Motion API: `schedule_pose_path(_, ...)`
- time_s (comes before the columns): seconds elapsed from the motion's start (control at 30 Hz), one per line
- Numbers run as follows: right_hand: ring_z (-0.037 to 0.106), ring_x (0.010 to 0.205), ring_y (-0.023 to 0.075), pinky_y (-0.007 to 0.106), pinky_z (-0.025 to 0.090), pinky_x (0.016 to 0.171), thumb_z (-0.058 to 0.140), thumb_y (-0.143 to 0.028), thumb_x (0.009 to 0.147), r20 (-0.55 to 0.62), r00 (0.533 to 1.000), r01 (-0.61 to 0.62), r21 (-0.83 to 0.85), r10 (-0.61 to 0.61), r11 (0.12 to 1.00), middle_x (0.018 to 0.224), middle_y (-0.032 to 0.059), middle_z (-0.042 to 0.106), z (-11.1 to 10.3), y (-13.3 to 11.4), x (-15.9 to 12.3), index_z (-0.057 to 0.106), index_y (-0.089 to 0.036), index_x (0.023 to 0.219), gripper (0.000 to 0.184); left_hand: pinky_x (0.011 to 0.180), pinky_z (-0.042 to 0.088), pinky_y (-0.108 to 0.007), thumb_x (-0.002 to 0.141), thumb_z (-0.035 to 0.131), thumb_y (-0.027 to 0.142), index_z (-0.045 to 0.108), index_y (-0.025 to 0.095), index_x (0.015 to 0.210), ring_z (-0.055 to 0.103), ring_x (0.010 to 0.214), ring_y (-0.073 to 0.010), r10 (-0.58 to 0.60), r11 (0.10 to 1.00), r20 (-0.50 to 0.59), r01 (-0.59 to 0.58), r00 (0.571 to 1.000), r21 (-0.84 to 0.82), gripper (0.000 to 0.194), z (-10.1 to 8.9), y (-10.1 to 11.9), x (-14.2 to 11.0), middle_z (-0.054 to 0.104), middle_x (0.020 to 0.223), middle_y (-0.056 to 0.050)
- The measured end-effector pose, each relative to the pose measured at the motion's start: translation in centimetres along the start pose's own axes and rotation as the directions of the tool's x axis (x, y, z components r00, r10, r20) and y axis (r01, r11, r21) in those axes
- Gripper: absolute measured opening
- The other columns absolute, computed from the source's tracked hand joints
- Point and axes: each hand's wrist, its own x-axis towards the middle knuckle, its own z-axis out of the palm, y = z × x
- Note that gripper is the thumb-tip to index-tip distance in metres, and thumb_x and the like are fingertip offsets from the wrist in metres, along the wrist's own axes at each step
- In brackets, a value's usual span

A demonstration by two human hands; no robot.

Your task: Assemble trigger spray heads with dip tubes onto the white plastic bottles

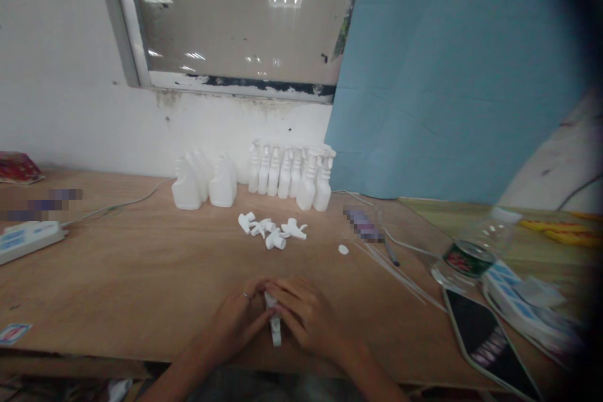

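Straight ahead we face a white wall [56, 75], with a long brown table [155, 276] running below it and a blue curtain [424, 75] hanging on the right beside a window [235, 25]. On the table, toward the wall, we have a group of white spray bottles [285, 176] standing close together, several visibly fitted with spray tops. More white bottles [205, 182] stand to the left of them in two clusters. A power strip [31, 239] lies at the far left, and another power strip [522, 308] lies on the right, near a clear water bottle [464, 260] with a green and red label. Both our hands meet low over the near part of the table: our left hand [233, 320], with a ring on one finger, and our right hand [308, 311] pinch one small white piece [275, 326] between their fingertips. The fingers hide part of it, so we cannot tell its full shape. A dark-screened phone [487, 339] lies on the right, by the water bottle's base. Beyond our hands we see a loose heap of white spray tops [276, 239], some touching. Right of the heap lie a pen [392, 253] and, smallest, a flat white disc [343, 250].
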Motion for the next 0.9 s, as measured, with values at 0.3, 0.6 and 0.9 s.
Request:
schedule_pose_path(0.3, 0.061, 0.110, 0.0214, 0.039, 0.049, 0.098, 0.052, -0.019, 0.092, -0.061, 0.995, -0.076, 0.060, 0.079, 0.995, 0.120, 0.0057, 0.066, 1.4, 0.9, -1.8, 0.058, -0.027, 0.122, 0.032, 0.093, 0.048, -0.033, 0.095, 0.050, 0.032, 0.055, 0.026, 0.116, 0.060, 0.106, -0.0189, 0.067, 0.983, 0.084, -0.080, 0.994, 0.167, 0.023, -0.6, 0.9, 0.1, 0.064, 0.113, -0.003)
schedule_pose_path(0.6, 0.059, 0.106, 0.0245, 0.041, 0.047, 0.096, 0.050, -0.019, 0.092, 0.006, 0.990, -0.141, 0.013, 0.141, 0.990, 0.113, 0.0069, 0.066, 1.0, -0.5, -1.3, 0.057, -0.023, 0.118, 0.028, 0.095, 0.046, -0.035, 0.097, 0.045, 0.031, 0.057, 0.025, 0.116, 0.057, 0.107, -0.0204, 0.170, 0.950, 0.091, -0.188, 0.981, 0.250, 0.023, -0.8, 1.4, 0.2, 0.063, 0.112, -0.004)
schedule_pose_path(0.9, 0.053, 0.117, 0.0218, 0.039, 0.042, 0.103, 0.047, -0.013, 0.091, 0.021, 0.991, -0.134, 0.155, 0.132, 0.979, 0.125, 0.0085, 0.060, 1.1, -0.4, -1.4, 0.051, -0.022, 0.126, 0.036, 0.098, 0.043, -0.036, 0.097, 0.046, 0.030, 0.051, 0.026, 0.125, 0.054, 0.110, -0.0207, 0.233, 0.939, 0.089, -0.248, 0.968, 0.240, 0.029, -0.7, 1.1, 0.1, 0.060, 0.117, -0.005)
